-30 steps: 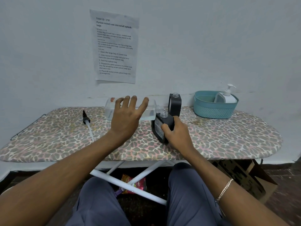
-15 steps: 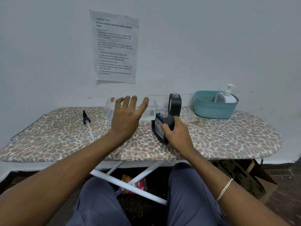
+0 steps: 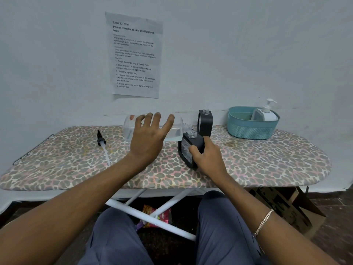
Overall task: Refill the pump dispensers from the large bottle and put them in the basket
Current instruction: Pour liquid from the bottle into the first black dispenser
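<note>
Nothing has visibly moved since the earlier frames: the left hand still grips the large bottle laid almost flat, its neck over the mouth of the tilted black dispenser, which the right hand clasps. Pouring appears under way, so this refill seems unfinished. A second open black dispenser waits behind, and a loose pump lies far left on the counter. One white dispenser already stands in the basket at right.

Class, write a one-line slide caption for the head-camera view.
Left hand tips the large clear bottle toward a black dispenser steadied by the right hand.
</note>
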